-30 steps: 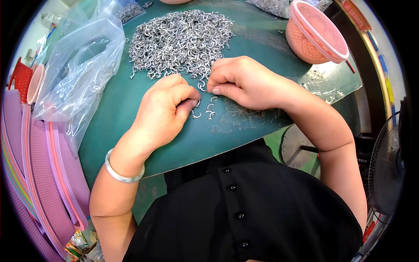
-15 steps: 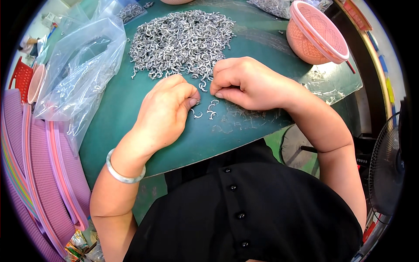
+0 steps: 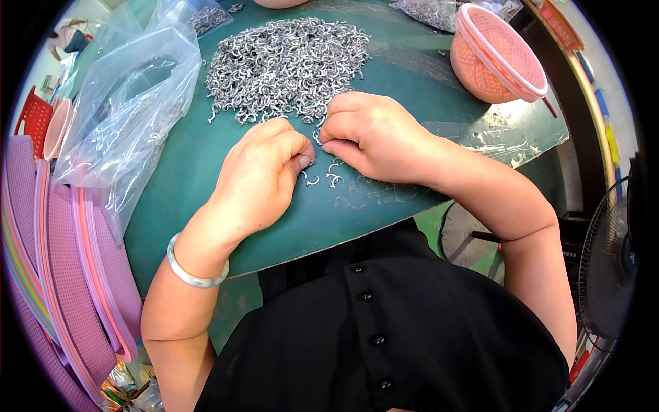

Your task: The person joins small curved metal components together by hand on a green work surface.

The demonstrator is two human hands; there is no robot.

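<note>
A wide heap of small curved metal pieces [image 3: 285, 65] lies on the green tabletop [image 3: 274, 240]. Just on its near side my left hand [image 3: 264, 168] is closed in a pinch; a bit of a small metal piece shows at its thumb tip. My right hand [image 3: 371, 134] is also pinched shut, its fingertips close to the left ones at the heap's near edge. What the right fingers hold, if anything, is hidden. Between and below the hands lie a few loose curved pieces [image 3: 334, 180], apart from the heap.
Clear plastic bags [image 3: 137, 103] spread over the table's left side. A pink basket [image 3: 491, 58] stands at the right, near a bag of metal pieces [image 3: 429, 10]. Purple baskets [image 3: 82, 275] are stacked left of the table. A black fan [image 3: 607, 261] stands at the far right.
My right hand has moved slightly left, bringing its fingertips closer to my left hand. The left hand stays where it was, still pinched.
</note>
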